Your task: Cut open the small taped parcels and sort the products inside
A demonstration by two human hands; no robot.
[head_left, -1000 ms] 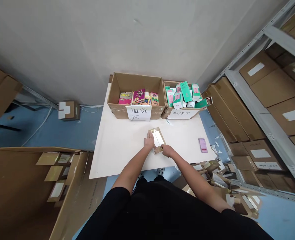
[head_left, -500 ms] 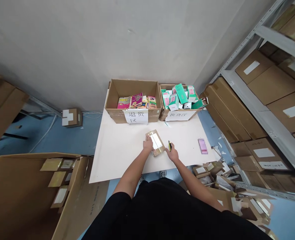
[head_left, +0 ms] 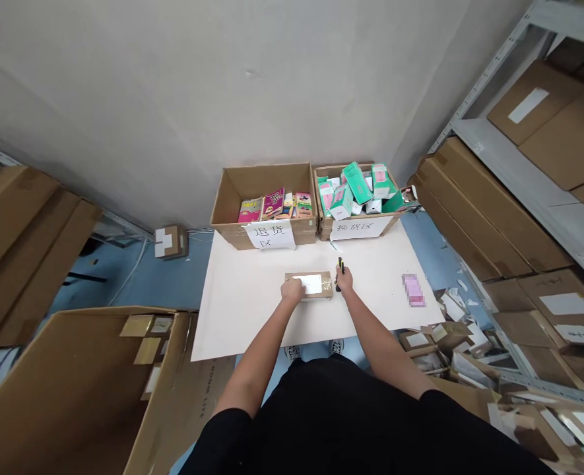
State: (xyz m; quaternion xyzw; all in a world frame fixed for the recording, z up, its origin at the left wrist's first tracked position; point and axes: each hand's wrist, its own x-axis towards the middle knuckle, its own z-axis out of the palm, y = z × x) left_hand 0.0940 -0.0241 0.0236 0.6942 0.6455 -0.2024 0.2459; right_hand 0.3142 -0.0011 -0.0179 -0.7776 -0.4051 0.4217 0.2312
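A small brown cardboard box (head_left: 326, 285) with a white label and clear tape lies on the white table (head_left: 242, 310). My left hand (head_left: 292, 289) is closed on the box's left end. Just off its right end, my right hand (head_left: 344, 280) grips a black and yellow utility knife (head_left: 340, 267), whose tip points away from me. The knife and the box are apart. Whether the blade is out is too small to tell.
Behind are an open carton of books (head_left: 264, 234) and an open carton of green and pink boxes (head_left: 358, 229), both with paper signs. A blurred pink item (head_left: 414, 290) lies at right. A large open carton (head_left: 158, 382) stands left; shelving (head_left: 524, 158) and parcels (head_left: 450, 330) stand right.
The small box has turned from slanted to lying lengthwise across the table. My left hand now grasps its left end. My right hand with the knife has moved up a little, away from me.
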